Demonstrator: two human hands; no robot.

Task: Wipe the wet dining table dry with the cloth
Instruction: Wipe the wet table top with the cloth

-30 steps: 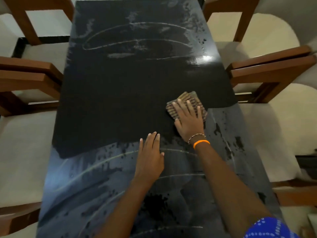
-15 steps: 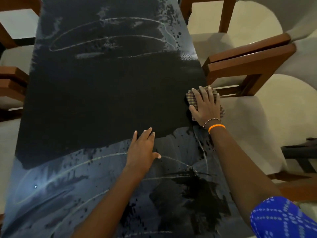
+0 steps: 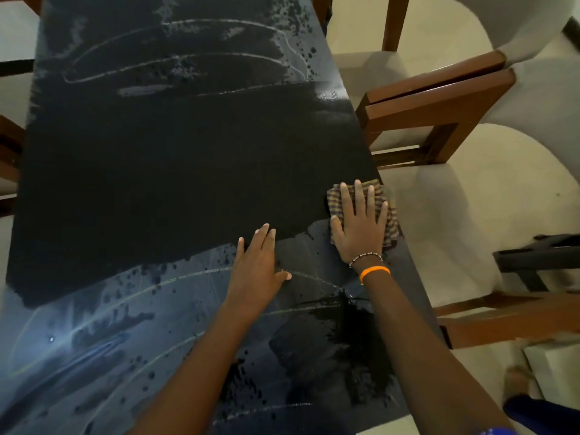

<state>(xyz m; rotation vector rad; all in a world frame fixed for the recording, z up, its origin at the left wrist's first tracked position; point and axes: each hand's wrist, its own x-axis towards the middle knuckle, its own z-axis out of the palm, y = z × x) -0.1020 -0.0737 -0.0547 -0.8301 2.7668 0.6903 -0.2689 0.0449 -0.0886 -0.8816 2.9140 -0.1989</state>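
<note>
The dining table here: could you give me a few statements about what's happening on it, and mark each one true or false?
1. The right hand presses flat on the checked cloth. True.
2. The cloth lies in the middle of the table. False: it is at the right edge.
3. The left hand holds a second cloth. False: it rests bare on the table.
4. An orange band circles the right wrist. True.

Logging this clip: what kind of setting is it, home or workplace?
Most likely a home dining area. A long dark dining table stands with cushioned wooden chairs drawn up along its side, and the right hand presses a checked cloth flat on it.
</note>
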